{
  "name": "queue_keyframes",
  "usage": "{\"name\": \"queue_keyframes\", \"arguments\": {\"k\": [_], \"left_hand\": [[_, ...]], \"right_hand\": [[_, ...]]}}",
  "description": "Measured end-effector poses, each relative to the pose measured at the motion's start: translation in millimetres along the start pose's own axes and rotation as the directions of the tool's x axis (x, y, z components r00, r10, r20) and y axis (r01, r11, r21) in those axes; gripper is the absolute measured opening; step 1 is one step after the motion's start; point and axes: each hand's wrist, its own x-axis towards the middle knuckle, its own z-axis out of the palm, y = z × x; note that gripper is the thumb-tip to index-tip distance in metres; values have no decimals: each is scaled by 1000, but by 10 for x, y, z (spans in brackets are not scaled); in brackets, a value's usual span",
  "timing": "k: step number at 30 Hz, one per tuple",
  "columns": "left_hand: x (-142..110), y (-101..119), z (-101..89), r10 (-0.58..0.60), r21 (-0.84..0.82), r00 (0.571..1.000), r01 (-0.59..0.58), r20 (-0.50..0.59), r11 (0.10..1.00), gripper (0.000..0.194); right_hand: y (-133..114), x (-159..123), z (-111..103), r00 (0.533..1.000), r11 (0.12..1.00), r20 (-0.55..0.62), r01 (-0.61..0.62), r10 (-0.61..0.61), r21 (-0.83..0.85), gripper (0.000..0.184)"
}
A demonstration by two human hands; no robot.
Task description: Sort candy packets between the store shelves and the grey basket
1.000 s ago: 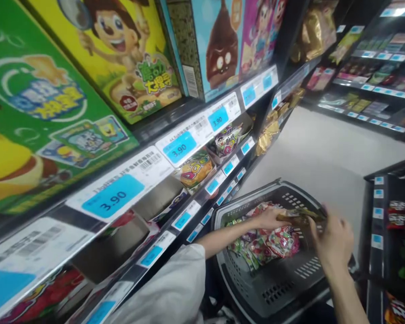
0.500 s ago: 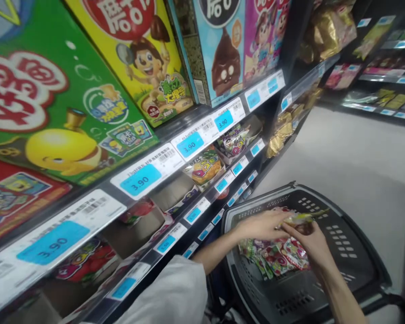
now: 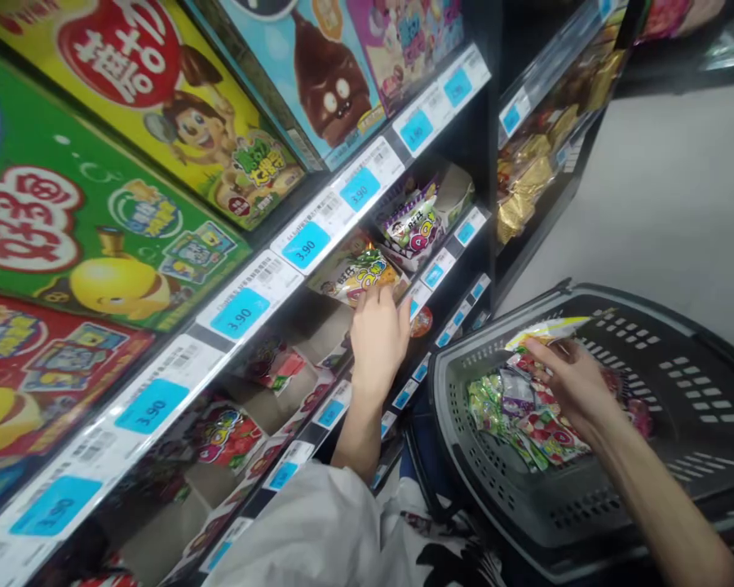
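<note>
- Here, the left hand, fingers bent, meets an orange-and-white plastic packet on the shelf; whether it grips, I cannot tell;
- the right hand pinches a yellow-and-white shiny packet over the dark-grey slotted basket

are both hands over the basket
No, the left hand is at a packet on the shelf, while the right hand is over the basket.

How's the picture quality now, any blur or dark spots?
Head view: the middle 3.90 price label reads clearly; the packet in the right hand looks soft; top-right shelf goods blur; the lower-left shelf recess sits in shadow.
</note>
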Motion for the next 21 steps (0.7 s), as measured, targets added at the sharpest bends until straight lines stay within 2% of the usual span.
{"name": "queue_keyframes", "arguments": {"k": [3, 8, 13, 16, 19, 21], "left_hand": [[38, 44, 11, -16, 51, 1000, 15, 26, 999, 34], [63, 28, -56, -8, 106, 991, -6, 137, 994, 31], [104, 38, -124, -31, 84, 979, 14, 203, 996, 34], [118, 53, -174, -42, 29, 974, 36, 224, 999, 36], [113, 49, -171, -33, -49, 974, 45, 223, 998, 38], [103, 54, -127, -37, -94, 980, 56, 196, 994, 41]], "right_hand": [[-40, -6, 62, 999, 1000, 32, 7, -7, -7, 55], [-63, 30, 50, 998, 998, 47, 37, -35, -51, 55], [-70, 53, -23, 980, 977, 77, 188, -181, -95, 52], [-110, -47, -24, 973, 971, 104, 216, -206, -106, 60], [-250, -218, 45, 958, 971, 213, 218, -195, -95, 73], [-416, -311, 178, 925, 965, 326, 242, -196, -105, 75]]}}
